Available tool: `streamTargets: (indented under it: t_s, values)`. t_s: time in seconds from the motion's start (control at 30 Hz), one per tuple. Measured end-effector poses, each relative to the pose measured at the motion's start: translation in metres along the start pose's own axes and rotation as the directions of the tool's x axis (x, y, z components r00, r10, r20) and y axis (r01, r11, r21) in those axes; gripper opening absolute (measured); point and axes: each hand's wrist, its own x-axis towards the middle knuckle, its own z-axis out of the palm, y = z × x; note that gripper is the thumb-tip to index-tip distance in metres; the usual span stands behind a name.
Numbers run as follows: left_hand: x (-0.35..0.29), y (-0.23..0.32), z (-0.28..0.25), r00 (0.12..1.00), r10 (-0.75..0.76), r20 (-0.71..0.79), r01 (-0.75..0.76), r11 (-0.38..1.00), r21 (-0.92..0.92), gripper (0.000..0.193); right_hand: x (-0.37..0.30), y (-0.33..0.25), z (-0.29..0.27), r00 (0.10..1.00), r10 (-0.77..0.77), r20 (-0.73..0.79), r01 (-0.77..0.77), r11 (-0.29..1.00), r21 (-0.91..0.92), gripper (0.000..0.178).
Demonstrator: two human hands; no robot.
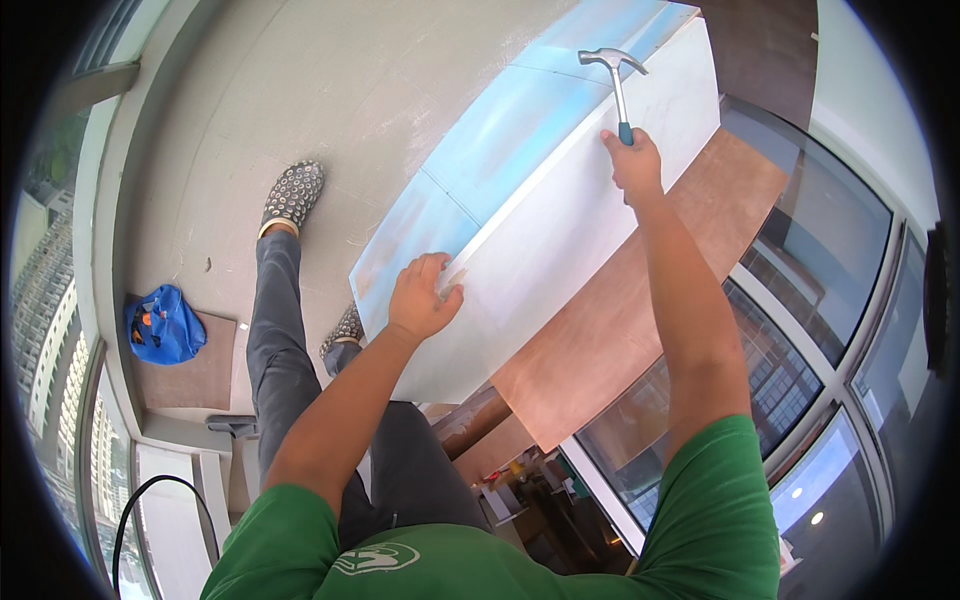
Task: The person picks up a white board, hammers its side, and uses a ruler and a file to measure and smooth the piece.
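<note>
My right hand (pixel 636 168) is closed round the handle of a claw hammer (pixel 619 95), which has a metal head and a dark teal grip. The hammer's head is raised over the far part of a long, box-like piece. That piece has a white panel (pixel 560 225) on one side and a blue-streaked panel (pixel 500 130) on the other, meeting along a straight edge. At the near part of this edge rests my left hand (pixel 420 297), thumb and fingers apart. No nail can be made out by either hand.
A brown wooden board (pixel 620 300) lies along the white panel's right side, beside glass panes (pixel 830 240). On the left, a blue bag (pixel 167 325) sits on a brown sheet (pixel 215 362) near windows. My patterned shoe (pixel 294 192) stands on the grey floor (pixel 350 110).
</note>
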Motion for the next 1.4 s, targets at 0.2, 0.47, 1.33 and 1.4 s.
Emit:
streamTargets:
  t_s: [0.2,0.47,1.33,1.4]
  values:
    - [0.123,0.063,0.029,0.935,-0.225,0.275,0.164,0.96,0.229,0.053,-0.072,0.02,0.027,0.987,0.153,0.044,-0.153,0.831,0.535,0.024]
    - [0.105,0.046,0.024,0.976,-0.172,0.131,0.164,0.984,0.07,0.053,-0.135,0.05,0.024,0.984,0.165,0.061,-0.173,0.848,0.501,0.026]
    - [-0.025,0.001,-0.033,0.838,-0.486,0.248,0.474,0.874,0.111,0.059,0.071,-0.109,-0.024,0.928,-0.36,0.093,0.296,0.564,-0.771,0.048]
    - [-0.026,-0.001,-0.031,0.848,-0.477,0.23,0.467,0.879,0.1,0.058,0.079,-0.107,-0.029,0.933,-0.341,0.113,0.284,0.508,-0.813,0.046]
